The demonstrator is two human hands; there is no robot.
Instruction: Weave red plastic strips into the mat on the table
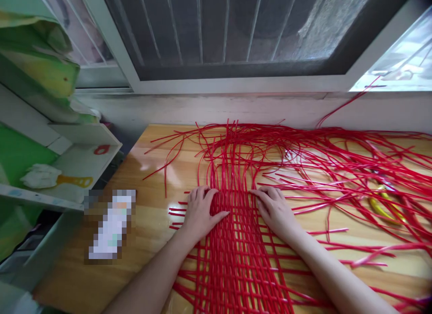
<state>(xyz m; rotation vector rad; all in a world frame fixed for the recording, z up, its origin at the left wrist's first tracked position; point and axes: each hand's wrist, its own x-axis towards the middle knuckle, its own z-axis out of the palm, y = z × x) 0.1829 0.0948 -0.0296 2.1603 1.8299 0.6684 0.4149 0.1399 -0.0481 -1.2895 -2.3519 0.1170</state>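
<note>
A lattice of woven red strips (236, 255) lies flat on the wooden table (151, 170), its loose ends fanning out toward the window. My left hand (201, 211) rests on the left edge of the weave near its far end, thumb stretched over the strips and the other fingertips bent down on them. On the right edge, my right hand (274, 210) has its thumb and fingertips brought together at a strip; whether they pinch it is too small to tell. Cut strip ends stick out on both sides of the weave.
Loose red strips (324, 143) pile along the back and right. Yellow-handled pliers (384, 206) lie among them. A blurred-out flat object (113, 224) is at the left, beside a shelf (77, 161) holding a yellow tool. The window frame (236, 84) stands behind.
</note>
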